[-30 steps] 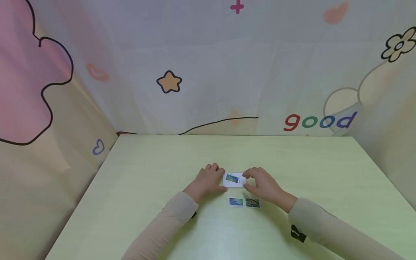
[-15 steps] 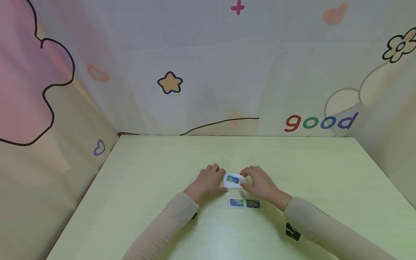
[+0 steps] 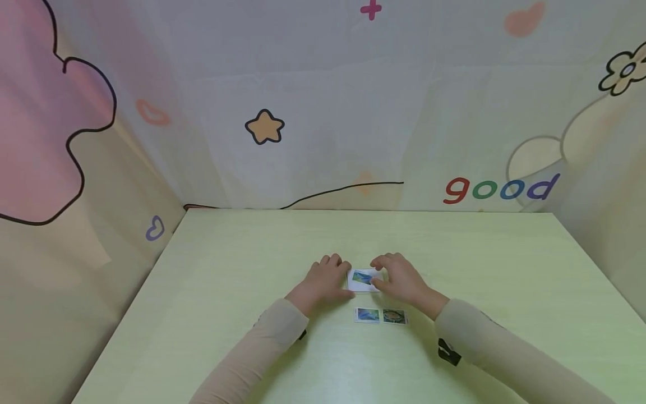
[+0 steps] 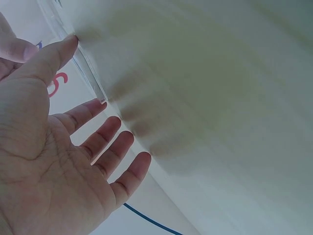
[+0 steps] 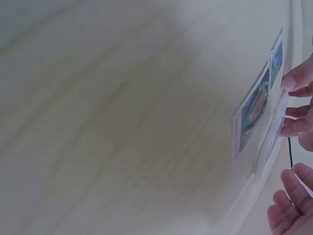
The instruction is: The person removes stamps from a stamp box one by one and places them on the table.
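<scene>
A flat white rectangular piece (image 3: 355, 288) lies on the table with a small blue-green picture card (image 3: 361, 277), like a postage stamp, tilted slightly on it. My left hand (image 3: 323, 283) rests at the white piece's left end, thumb at the near corner and index finger at the far one; the left wrist view has its fingers (image 4: 82, 116) fairly straight, fingertips at the tabletop. From the right reaches my right hand (image 3: 404, 281), thumb tip overlapping the picture card's right edge and index finger apart from it, over the white piece's far right corner.
Nearer the body, a blue picture card (image 3: 367, 315) and a dark one with a round motif (image 3: 395, 317) lie side by side. The pale table (image 3: 242, 269) ends at printed fabric walls (image 3: 323, 84) at the back and sides.
My right hand has shifted a little left, bringing its thumb over the right edge of the picture card on the white piece. The left hand and the two nearer cards hold their places.
</scene>
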Tool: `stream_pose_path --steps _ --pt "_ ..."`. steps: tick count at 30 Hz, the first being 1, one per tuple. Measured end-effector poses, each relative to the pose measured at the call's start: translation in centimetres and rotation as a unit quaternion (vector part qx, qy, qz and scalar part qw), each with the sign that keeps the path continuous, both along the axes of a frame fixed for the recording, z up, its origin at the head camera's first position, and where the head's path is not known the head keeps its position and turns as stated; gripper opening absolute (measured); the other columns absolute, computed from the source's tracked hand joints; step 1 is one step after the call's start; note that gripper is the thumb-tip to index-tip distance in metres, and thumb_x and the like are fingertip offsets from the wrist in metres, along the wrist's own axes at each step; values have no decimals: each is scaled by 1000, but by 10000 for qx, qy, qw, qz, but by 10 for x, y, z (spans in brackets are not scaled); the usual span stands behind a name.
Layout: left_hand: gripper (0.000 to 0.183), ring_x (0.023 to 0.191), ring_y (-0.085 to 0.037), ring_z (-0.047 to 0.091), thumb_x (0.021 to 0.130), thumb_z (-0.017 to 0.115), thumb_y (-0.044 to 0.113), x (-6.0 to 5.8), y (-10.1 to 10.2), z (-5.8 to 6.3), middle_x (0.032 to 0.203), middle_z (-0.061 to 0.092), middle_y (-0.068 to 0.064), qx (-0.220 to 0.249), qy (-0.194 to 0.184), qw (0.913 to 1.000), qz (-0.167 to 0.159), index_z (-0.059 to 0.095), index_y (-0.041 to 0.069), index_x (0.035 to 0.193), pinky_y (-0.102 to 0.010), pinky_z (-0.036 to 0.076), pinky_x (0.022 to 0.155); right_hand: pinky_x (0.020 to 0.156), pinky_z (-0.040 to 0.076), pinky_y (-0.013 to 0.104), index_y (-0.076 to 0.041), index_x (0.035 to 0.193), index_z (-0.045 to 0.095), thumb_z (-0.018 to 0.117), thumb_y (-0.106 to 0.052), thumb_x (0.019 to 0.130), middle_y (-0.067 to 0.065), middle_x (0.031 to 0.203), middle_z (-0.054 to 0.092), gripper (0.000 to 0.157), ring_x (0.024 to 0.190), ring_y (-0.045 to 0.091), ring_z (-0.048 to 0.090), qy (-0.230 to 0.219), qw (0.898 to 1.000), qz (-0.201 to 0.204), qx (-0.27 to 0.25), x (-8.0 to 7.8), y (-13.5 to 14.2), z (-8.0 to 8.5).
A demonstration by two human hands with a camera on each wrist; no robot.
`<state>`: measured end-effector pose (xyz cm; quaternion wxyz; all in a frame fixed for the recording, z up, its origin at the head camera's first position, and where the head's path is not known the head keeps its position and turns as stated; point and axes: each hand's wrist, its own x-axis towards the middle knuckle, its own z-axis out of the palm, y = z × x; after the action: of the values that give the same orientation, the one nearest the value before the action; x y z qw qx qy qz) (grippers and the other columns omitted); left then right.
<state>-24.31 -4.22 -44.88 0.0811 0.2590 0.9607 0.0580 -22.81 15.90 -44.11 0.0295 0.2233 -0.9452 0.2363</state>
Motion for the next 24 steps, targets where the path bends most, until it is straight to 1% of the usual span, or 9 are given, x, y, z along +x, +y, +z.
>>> stream_pose_path --steps 4,12,24 --pt "61 112 -24 44 84 66 49 0 0 0 126 48 -6 -19 13 10000 -8 50 15 132 -41 42 92 84 46 45 0 108 64 71 -16 82 11 98 65 32 94 27 54 -103 9999 -87 -3 -1 -2 -1" --pt "61 111 -24 44 84 66 49 0 0 1 125 48 -6 -28 16 10000 1 50 15 132 -41 42 91 79 45 41 -1 106 65 73 -17 81 8 93 64 30 90 25 53 -33 10000 -66 11 -4 -4 -8" --pt "61 112 -24 44 85 65 50 -1 -1 -2 125 48 -6 -84 90 9999 -20 49 15 132 -42 42 92 77 46 39 0 105 65 74 -18 80 8 91 64 31 86 24 53 -86 9998 -121 103 -5 -6 -12"
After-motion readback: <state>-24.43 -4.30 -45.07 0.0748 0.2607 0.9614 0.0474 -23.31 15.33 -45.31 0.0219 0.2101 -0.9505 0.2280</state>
